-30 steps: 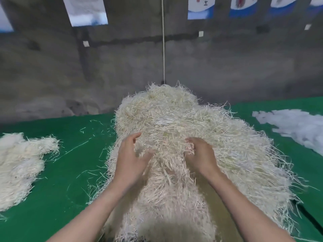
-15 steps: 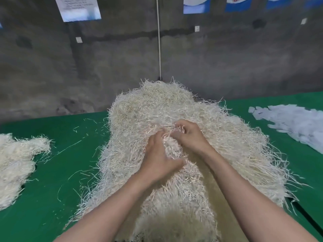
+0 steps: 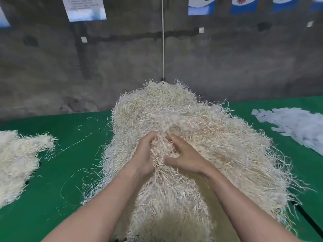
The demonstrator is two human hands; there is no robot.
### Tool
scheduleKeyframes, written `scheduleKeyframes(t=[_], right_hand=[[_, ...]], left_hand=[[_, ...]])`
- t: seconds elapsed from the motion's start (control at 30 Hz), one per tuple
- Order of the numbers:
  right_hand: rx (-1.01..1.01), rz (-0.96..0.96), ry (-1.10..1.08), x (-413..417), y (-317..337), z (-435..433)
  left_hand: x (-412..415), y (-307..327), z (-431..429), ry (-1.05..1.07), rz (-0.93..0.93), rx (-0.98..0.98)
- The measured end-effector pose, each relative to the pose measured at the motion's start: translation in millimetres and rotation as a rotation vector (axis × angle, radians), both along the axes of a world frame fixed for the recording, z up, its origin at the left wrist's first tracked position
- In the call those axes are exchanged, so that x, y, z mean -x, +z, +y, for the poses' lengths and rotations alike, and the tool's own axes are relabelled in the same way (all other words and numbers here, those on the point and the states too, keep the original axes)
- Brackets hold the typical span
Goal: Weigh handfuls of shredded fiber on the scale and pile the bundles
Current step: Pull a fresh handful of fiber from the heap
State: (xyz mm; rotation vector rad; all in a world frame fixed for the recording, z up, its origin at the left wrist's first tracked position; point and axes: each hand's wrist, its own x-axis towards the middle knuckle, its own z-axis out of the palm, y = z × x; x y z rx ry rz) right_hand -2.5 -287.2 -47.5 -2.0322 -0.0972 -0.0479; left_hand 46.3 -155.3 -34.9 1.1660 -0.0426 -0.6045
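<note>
Two hands are working at the near middle: the left hand (image 3: 145, 154) is curling its grip round a handful of shredded fiber (image 3: 160, 147), and the right hand (image 3: 185, 158) is closing its fingers on the same tuft, thumb stretched out. That handful is rising from one big heap (image 3: 227, 145) that is lying on the green surface (image 3: 70, 163). One smaller pile (image 3: 15, 159) is sitting well apart at the left, and one spread of white scraps (image 3: 297, 126) at the right. Farther back, one cord (image 3: 163, 49) is hanging down the grey wall (image 3: 244, 67). One white sheet (image 3: 85, 9) is showing writing too blurred to read.
</note>
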Motion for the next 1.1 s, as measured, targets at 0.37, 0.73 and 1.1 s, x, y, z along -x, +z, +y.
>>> scheduleKeyframes(t=[0.37,0.73,1.1], right_hand=[[0.163,-0.512,-0.403,40,-9,-17],[-0.242,-0.167,-0.379,30,43,-3],[-0.538,-0.101,-0.010,5,101,14]], left_hand=[[-3,28,21,0.233,0.013,-0.256],[11,40,41,0.534,-0.652,-0.265],[18,39,21,0.074,-0.389,-0.496]])
